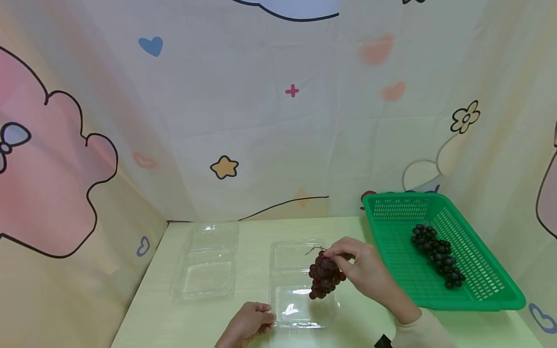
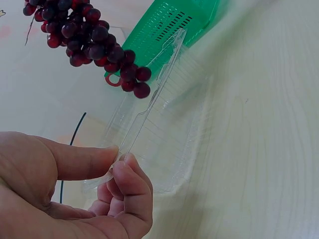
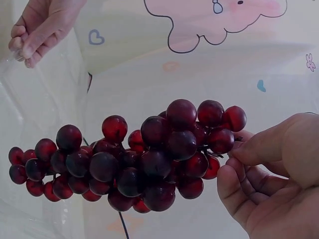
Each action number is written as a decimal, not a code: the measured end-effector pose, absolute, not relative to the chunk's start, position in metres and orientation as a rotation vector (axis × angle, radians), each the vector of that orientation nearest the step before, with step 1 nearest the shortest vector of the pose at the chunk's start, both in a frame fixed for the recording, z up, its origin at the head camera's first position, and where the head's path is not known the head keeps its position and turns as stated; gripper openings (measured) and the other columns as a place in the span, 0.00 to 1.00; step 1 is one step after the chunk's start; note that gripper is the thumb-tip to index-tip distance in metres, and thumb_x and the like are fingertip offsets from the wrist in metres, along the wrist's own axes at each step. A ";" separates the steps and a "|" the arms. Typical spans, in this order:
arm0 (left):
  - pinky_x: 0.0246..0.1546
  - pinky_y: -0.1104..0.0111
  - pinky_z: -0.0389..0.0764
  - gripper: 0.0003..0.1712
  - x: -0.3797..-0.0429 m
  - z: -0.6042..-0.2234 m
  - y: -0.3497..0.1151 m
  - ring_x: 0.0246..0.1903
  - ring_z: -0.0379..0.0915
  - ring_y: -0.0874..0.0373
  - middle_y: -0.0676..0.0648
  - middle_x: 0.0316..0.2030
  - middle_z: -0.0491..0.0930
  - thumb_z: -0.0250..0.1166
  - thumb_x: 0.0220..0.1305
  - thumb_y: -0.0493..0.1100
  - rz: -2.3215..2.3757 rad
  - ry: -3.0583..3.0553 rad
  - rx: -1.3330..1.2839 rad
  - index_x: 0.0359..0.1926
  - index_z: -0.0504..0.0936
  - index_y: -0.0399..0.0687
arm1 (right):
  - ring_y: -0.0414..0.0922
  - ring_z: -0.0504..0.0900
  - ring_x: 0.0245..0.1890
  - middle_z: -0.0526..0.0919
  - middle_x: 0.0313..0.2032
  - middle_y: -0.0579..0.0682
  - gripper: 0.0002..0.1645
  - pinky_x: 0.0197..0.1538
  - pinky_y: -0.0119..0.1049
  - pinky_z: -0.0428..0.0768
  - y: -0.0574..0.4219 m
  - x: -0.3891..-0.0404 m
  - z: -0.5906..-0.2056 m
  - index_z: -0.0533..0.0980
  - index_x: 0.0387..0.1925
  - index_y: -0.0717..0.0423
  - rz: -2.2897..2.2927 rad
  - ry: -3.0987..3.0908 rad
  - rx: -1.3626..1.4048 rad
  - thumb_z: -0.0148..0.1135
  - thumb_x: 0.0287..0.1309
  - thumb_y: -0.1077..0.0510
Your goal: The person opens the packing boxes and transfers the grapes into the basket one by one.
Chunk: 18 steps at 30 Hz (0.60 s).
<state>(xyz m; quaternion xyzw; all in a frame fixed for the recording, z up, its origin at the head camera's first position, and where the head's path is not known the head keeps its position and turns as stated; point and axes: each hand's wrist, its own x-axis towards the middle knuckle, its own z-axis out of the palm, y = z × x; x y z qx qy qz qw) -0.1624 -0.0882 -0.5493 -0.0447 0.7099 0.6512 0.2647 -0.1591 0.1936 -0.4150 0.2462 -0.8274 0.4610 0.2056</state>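
A bunch of dark red grapes [image 1: 324, 276] hangs over the clear plastic clamshell box [image 1: 300, 309] in the middle of the table. My right hand [image 1: 363, 268] pinches the bunch at its stem end, as the right wrist view shows with the grapes [image 3: 144, 159] beside the fingertips. My left hand [image 1: 250, 321] pinches the near left rim of that box between thumb and fingers. In the left wrist view the left hand [image 2: 99, 184] grips the thin clear edge, and the box's lid stands folded back, away from me.
A green plastic basket [image 1: 500, 285] stands on the right with a bunch of black grapes [image 1: 439, 256] inside. A second open clear box [image 1: 206, 278] lies on the left of the table. Behind, a printed curtain [image 1: 261, 121] closes off the table's far edge.
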 end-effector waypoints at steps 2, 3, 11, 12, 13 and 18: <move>0.27 0.76 0.76 0.04 -0.163 -0.549 -0.088 0.25 0.72 0.62 0.47 0.28 0.78 0.63 0.66 0.27 1.755 1.922 -0.124 0.38 0.76 0.35 | 0.39 0.82 0.34 0.87 0.35 0.45 0.19 0.35 0.32 0.84 0.196 -0.159 -0.412 0.88 0.36 0.54 1.283 -2.311 0.680 0.70 0.53 0.79; 0.27 0.76 0.76 0.04 -0.163 -0.550 -0.088 0.25 0.72 0.62 0.47 0.27 0.78 0.63 0.66 0.27 1.752 1.924 -0.125 0.38 0.76 0.35 | 0.39 0.83 0.34 0.87 0.35 0.44 0.19 0.35 0.32 0.84 0.198 -0.158 -0.410 0.88 0.36 0.53 1.283 -2.313 0.675 0.70 0.53 0.79; 0.28 0.76 0.77 0.03 -0.164 -0.551 -0.090 0.25 0.72 0.62 0.48 0.28 0.77 0.62 0.67 0.27 1.749 1.926 -0.097 0.40 0.76 0.32 | 0.38 0.82 0.32 0.86 0.35 0.43 0.21 0.35 0.31 0.84 0.211 -0.158 -0.400 0.87 0.35 0.53 1.226 -2.306 0.654 0.70 0.51 0.81; 0.28 0.76 0.77 0.03 -0.164 -0.551 -0.090 0.25 0.72 0.62 0.48 0.28 0.77 0.62 0.67 0.27 1.751 1.922 -0.096 0.40 0.76 0.32 | 0.38 0.82 0.33 0.86 0.35 0.43 0.20 0.36 0.30 0.84 0.212 -0.157 -0.398 0.87 0.35 0.53 1.219 -2.304 0.652 0.70 0.51 0.80; 0.28 0.76 0.77 0.03 -0.164 -0.551 -0.090 0.26 0.72 0.62 0.48 0.28 0.77 0.62 0.67 0.27 1.751 1.919 -0.098 0.40 0.76 0.32 | 0.38 0.82 0.33 0.86 0.35 0.43 0.20 0.36 0.30 0.84 0.214 -0.156 -0.397 0.87 0.35 0.53 1.212 -2.302 0.651 0.70 0.51 0.80; 0.29 0.76 0.77 0.03 -0.164 -0.550 -0.090 0.26 0.73 0.61 0.47 0.28 0.78 0.62 0.68 0.27 1.746 1.914 -0.107 0.40 0.76 0.32 | 0.38 0.82 0.35 0.87 0.37 0.41 0.20 0.37 0.26 0.82 0.222 -0.152 -0.389 0.88 0.37 0.50 1.141 -2.304 0.616 0.72 0.53 0.77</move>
